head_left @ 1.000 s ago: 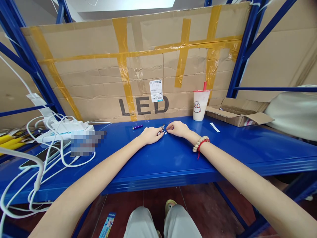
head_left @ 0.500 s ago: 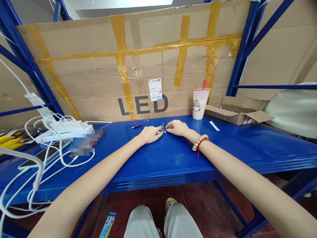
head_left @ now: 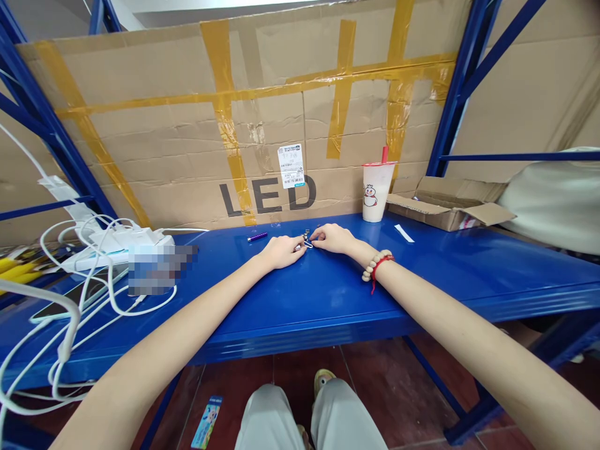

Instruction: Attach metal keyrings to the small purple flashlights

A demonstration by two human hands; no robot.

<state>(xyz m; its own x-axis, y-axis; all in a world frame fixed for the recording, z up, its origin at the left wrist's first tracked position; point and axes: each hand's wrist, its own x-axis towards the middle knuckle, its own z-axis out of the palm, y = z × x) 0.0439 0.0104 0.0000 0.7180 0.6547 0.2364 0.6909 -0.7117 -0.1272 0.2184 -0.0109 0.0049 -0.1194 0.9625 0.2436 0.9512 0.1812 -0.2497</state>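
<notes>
Near the middle of the blue shelf top [head_left: 300,294], a small shiny metal piece [head_left: 307,242] with a dark part and a loop-like end sits between my two hands. My left hand [head_left: 282,252] lies low on the surface, its thumb and fingers closed on the left side of this metal piece. From the right, my right hand [head_left: 334,238] has bent fingers pinched at the other side of it. Fingers partly cover the piece, so its exact kind does not show. A short purple pen-like stick [head_left: 257,237] lies left of my left hand.
A milky drink cup [head_left: 372,194] with a red straw stands behind right, beside a white strip [head_left: 404,233] and an open cardboard box [head_left: 445,203]. Tangled white cables, a power strip [head_left: 126,240] and a phone [head_left: 77,294] crowd the left. A large cardboard sheet [head_left: 182,156] closes the back.
The whole view has shifted slightly, with things appearing a little higher and further left. Both hands keep nearly the same pose around the small metal piece.
</notes>
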